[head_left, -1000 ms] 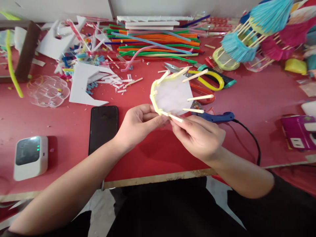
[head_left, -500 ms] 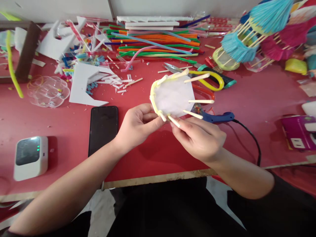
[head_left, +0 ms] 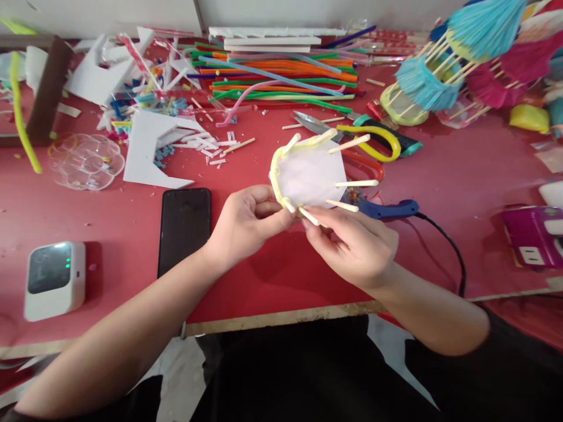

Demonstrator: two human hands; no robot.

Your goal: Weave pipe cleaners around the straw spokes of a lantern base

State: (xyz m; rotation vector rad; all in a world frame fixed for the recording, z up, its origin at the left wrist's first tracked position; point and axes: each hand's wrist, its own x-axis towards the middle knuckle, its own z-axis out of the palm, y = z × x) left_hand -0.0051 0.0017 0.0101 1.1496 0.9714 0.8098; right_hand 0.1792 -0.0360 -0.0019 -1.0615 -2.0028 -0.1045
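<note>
White foam base [head_left: 310,173], yellow-edged, faces up just beyond both hands; left hand [head_left: 248,220] pinches its near-left edge, right hand [head_left: 352,243] its near edge, pale stick [head_left: 309,215] slanting rightward alongside right fingertips

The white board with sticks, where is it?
In the head view, the white board is just right of centre, with the left hand and right hand at its near edge.

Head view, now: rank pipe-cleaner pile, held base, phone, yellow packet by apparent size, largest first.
1. Pipe-cleaner pile
2. Held base and phone: too close to rank; left arm overlaps phone
3. Yellow packet
</note>
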